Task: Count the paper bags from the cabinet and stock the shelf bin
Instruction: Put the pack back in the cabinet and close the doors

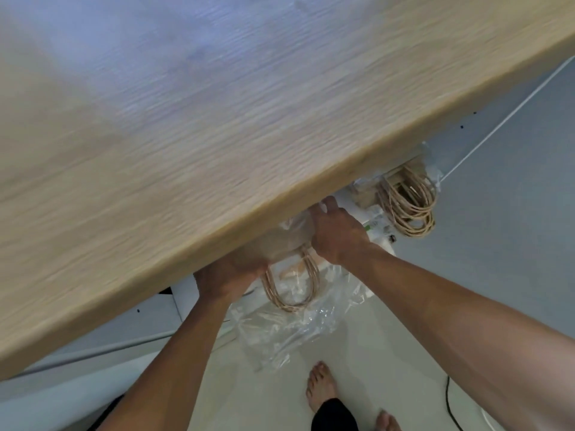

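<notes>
Two bundles of brown paper bags are seen just below the desk (pixel 217 119) edge. The nearer bundle (pixel 281 244) is gripped from both sides: the left hand (pixel 230 275) is curled round one side and the right hand (pixel 337 234) appears clasped over the other, its fingertips partly hidden under the desk. Its twine handles hang over crumpled clear plastic wrap (pixel 295 328). The second bundle (pixel 404 200) lies further right along the desk edge, apart from both hands. Two bare feet (pixel 322 387) and one black cable (pixel 449 399) are seen on the pale floor (pixel 389 331) below the desk.
</notes>
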`<state>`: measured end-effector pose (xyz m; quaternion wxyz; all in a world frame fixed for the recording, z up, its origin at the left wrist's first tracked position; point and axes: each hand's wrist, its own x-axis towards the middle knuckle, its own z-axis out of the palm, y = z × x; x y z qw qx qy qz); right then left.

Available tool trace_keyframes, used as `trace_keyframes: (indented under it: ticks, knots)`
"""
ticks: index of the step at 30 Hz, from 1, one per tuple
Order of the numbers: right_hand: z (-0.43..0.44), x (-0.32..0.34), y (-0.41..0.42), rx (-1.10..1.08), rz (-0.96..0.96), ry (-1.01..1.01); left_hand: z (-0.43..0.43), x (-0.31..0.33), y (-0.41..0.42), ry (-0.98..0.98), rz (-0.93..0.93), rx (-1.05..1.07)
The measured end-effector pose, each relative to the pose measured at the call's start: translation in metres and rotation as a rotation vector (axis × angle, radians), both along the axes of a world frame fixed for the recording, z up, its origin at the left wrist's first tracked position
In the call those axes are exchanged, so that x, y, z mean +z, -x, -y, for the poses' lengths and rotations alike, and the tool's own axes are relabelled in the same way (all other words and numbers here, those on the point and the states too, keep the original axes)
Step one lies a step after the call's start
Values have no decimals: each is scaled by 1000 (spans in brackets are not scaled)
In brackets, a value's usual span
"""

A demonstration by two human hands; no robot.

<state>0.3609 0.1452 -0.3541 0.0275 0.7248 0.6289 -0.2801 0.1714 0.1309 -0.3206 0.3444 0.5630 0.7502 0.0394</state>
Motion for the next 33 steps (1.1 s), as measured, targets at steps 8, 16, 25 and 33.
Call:
trace_keyframes:
  ticks: [8,16,25,33]
  knots:
    - [16,53,-15,100,14,-107,13,12,2,-76,-143,-25]
    - [76,155,-63,55,-44,-203,44,89,-49,-136,29,-50]
    - [152,258,-146,-123,-47,-311,90,195,-142,-273,196,-219]
    - [239,313,-222,-372,-21,-371,129,264,-230,-359,253,-471]
